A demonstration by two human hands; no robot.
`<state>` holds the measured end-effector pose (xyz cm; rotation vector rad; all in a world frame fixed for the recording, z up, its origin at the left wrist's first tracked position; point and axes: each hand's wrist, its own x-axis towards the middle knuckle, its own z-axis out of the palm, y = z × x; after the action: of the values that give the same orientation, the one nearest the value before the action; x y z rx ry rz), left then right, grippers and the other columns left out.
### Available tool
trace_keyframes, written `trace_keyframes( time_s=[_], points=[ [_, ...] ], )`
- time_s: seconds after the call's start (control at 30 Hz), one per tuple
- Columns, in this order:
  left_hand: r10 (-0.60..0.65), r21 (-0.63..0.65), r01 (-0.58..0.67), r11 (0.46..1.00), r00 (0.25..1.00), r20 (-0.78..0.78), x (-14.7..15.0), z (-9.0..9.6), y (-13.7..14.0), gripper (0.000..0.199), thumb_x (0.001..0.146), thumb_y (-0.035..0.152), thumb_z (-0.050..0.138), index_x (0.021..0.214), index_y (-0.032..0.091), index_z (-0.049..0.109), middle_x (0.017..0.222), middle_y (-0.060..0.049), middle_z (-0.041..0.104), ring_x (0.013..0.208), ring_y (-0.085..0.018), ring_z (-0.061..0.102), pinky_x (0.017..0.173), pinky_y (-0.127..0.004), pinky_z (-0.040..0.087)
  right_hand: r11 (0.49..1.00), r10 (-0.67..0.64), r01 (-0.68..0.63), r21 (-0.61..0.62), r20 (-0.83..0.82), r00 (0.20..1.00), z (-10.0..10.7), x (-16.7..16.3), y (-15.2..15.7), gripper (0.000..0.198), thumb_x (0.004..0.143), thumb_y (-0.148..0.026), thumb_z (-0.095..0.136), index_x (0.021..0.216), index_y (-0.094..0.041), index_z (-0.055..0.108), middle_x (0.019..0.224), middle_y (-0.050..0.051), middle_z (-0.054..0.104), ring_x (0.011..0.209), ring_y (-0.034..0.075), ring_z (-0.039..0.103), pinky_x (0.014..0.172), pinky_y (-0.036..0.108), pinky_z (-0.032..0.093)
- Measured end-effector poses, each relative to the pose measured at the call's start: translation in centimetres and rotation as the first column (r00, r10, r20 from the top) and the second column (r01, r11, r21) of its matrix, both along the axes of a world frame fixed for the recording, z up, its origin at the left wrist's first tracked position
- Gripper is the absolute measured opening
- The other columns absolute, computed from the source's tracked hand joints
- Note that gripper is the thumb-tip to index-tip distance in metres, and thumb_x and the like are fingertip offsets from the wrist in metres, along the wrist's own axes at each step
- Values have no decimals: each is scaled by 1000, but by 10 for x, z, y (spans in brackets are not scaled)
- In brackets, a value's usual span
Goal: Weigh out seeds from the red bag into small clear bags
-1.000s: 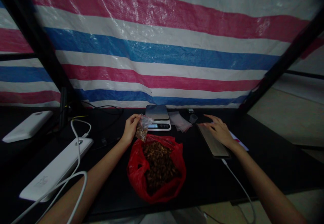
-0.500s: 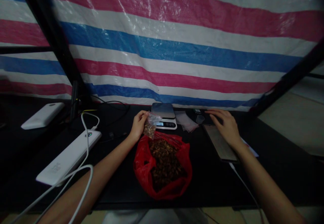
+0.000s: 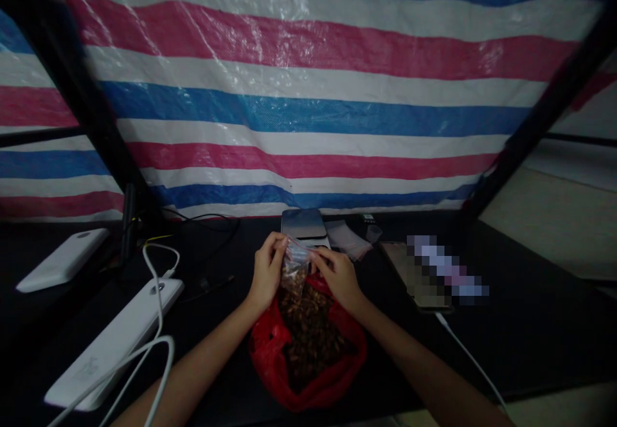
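Note:
A small clear zip bag (image 3: pixel 294 271) with brown pieces in its lower part hangs between my two hands. My left hand (image 3: pixel 268 266) pinches its top left corner, and my right hand (image 3: pixel 339 277) pinches the top right side. Just below is an open red plastic bag (image 3: pixel 272 366) full of small brown, seed-like pieces (image 3: pixel 315 340); what they are exactly I cannot tell. Behind my hands stands a kitchen scale (image 3: pixel 303 223) with a metal plate, its front partly hidden by my fingers and the bag.
Flat empty zip bags (image 3: pixel 349 239) lie right of the scale, near a small clear scoop-like cup (image 3: pixel 373 233). A phone (image 3: pixel 417 279) with a white cable lies farther right. Two white power banks (image 3: pixel 116 343) sit left. A striped sheet (image 3: pixel 308 118) hangs behind the black table.
My right hand has come left from above the phone to the zip bag and now grips its top edge. The left hand still holds the bag, and the view has shifted slightly.

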<state>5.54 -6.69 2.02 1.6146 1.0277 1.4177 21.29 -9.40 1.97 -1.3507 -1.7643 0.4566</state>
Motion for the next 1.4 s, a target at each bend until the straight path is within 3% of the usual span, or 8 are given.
trace_keyframes(
  time_s=[0.13,0.43,0.7,0.9,1.0,1.13,1.4],
  points=[
    [14,2,-14,1000,999,-31,2,-2,-1,23,88,40,45,85,18,53,64,3,52,59,-11,47,56,-20,35,999,2,1,37,-75,997,-4,4,-4,33,88,-33,44,60,-20,56,54,-2,55,50,11,50,52,23,34],
    [-40,-26,38,999,996,-83,1,-10,5,23,85,40,48,84,17,53,63,3,53,58,-11,49,56,-19,36,998,38,-23,66,-228,973,-3,2,-2,25,85,-31,46,68,-18,59,57,-1,57,49,11,50,50,23,35],
    [130,63,-119,991,968,-213,0,-8,1,22,86,38,46,86,18,55,64,2,59,58,-12,55,55,-20,37,997,32,-10,78,-289,957,-8,-1,1,18,82,-29,51,76,-17,63,55,-1,57,46,11,48,45,22,36],
    [184,120,-155,981,939,-289,1,-6,-3,21,88,37,44,85,18,54,65,2,61,60,-13,57,57,-21,37,996,61,-29,89,-382,922,-9,-4,-3,22,82,-33,51,73,-17,63,52,-2,55,40,8,45,42,21,35],
    [166,121,-137,983,945,-280,3,-4,-4,21,88,37,44,84,18,53,64,2,60,59,-13,57,57,-20,37,998,66,-52,41,-508,859,-8,-4,-4,29,82,-38,53,64,-17,60,51,-3,51,37,6,40,38,20,31],
    [48,71,-33,997,975,-218,4,-3,-3,22,88,38,45,84,18,52,59,4,56,55,-12,53,55,-20,36,999,41,-54,-5,-578,815,-6,-4,-3,34,79,-42,56,57,-17,56,48,-3,48,35,5,37,36,20,28],
    [-22,54,31,998,988,-152,5,-8,-2,23,85,38,50,87,16,58,64,2,60,60,-12,55,58,-20,39,996,79,-94,-1,-521,850,-11,-3,-2,25,82,-40,51,69,-18,54,47,-6,43,37,6,38,37,19,28]
  ],
)
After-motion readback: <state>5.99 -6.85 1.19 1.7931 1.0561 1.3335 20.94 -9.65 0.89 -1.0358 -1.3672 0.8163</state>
